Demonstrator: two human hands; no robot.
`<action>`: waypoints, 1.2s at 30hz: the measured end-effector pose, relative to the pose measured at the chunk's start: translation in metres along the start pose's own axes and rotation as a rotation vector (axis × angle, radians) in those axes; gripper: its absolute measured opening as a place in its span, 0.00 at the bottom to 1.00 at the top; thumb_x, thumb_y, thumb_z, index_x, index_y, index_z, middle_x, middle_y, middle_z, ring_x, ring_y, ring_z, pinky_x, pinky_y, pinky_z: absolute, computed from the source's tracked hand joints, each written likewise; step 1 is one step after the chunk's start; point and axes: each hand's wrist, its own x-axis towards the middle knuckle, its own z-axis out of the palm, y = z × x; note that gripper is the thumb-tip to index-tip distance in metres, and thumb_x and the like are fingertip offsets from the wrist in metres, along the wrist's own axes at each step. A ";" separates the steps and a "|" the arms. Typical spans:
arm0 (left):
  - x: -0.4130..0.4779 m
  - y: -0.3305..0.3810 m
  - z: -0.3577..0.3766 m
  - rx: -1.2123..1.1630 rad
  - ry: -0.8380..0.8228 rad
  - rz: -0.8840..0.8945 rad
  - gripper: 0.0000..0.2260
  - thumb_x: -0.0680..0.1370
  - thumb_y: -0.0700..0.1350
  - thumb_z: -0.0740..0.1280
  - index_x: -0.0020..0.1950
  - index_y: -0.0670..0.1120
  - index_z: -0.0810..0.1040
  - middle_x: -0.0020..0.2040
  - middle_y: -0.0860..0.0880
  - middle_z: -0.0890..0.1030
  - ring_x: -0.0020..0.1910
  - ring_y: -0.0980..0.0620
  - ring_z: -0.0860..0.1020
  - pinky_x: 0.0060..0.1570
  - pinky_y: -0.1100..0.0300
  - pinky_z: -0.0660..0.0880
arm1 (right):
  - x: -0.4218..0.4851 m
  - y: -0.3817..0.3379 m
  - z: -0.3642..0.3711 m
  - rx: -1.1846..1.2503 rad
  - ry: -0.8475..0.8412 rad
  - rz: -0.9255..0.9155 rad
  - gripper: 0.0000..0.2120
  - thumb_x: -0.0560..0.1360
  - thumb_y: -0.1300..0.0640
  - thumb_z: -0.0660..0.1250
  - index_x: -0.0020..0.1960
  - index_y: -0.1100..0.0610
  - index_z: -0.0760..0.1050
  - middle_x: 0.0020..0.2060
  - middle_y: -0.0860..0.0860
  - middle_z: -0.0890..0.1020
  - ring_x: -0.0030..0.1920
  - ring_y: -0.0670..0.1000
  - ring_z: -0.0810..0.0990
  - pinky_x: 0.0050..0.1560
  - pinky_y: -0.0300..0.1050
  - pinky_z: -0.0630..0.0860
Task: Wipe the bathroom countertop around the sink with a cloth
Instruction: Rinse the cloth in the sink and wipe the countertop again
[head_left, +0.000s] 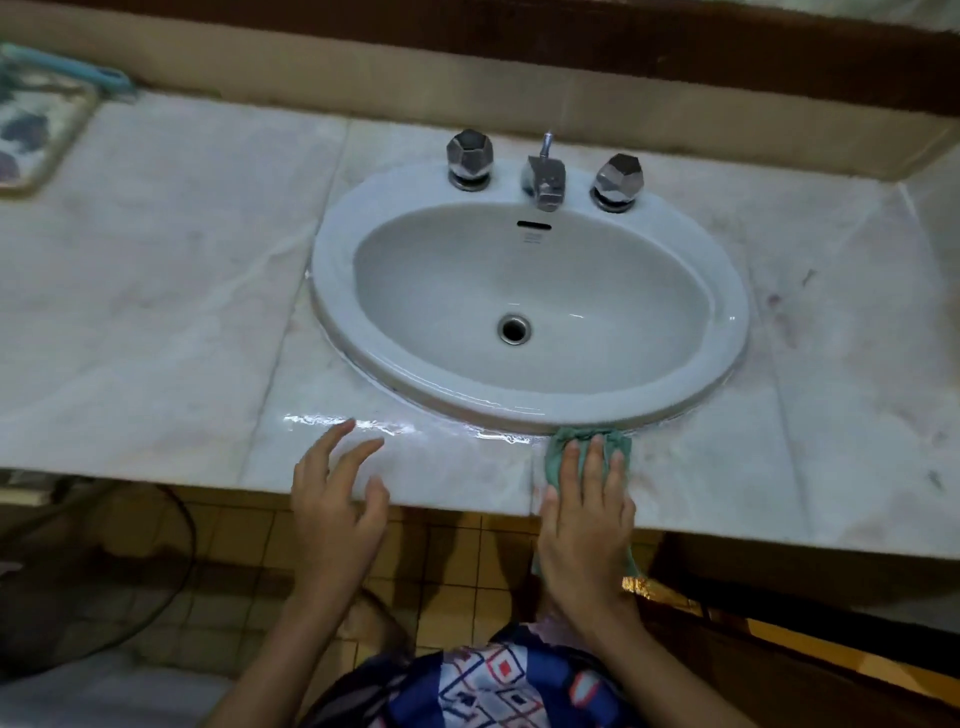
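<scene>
A single view, worn on the person's head, looks forward and steeply down onto the bench (156, 291) from close above. The sink (332, 270) sits near the middle of the frame, with the faucet (543, 176) and the back wall toward the top. The tiled floor (249, 535) fills the bottom, where the left hand (337, 514) and right hand (587, 525) enter. The wide lens bends the bench's front edge. The far left corner is blurred and shows what may be a tray (36, 130).

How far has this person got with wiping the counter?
Done, it seems: a wet sheen lies on the countertop front-left of the sink. In hand: the right hand presses the green cloth flat by the sink's front rim; the left hand hovers open. Left: dark smudges on the right side.
</scene>
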 end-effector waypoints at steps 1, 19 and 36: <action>-0.002 -0.014 -0.011 0.006 0.035 -0.034 0.16 0.74 0.44 0.61 0.59 0.45 0.80 0.66 0.46 0.73 0.64 0.51 0.69 0.58 0.54 0.70 | -0.004 -0.010 0.003 0.001 -0.009 -0.008 0.28 0.80 0.47 0.47 0.78 0.54 0.52 0.77 0.54 0.54 0.77 0.57 0.49 0.70 0.58 0.60; 0.110 -0.216 -0.169 0.216 0.274 -0.343 0.17 0.77 0.42 0.63 0.65 0.46 0.75 0.74 0.48 0.63 0.73 0.43 0.60 0.67 0.41 0.60 | 0.007 -0.220 0.036 -0.072 -0.169 -0.364 0.29 0.81 0.43 0.42 0.78 0.48 0.38 0.78 0.49 0.39 0.76 0.49 0.34 0.76 0.51 0.42; 0.166 -0.297 -0.223 0.420 0.380 -0.514 0.14 0.79 0.39 0.65 0.65 0.43 0.76 0.71 0.45 0.71 0.69 0.39 0.66 0.67 0.42 0.61 | 0.242 -0.417 0.070 -0.024 -0.077 -0.283 0.28 0.81 0.44 0.45 0.79 0.53 0.49 0.78 0.54 0.50 0.78 0.57 0.45 0.74 0.59 0.49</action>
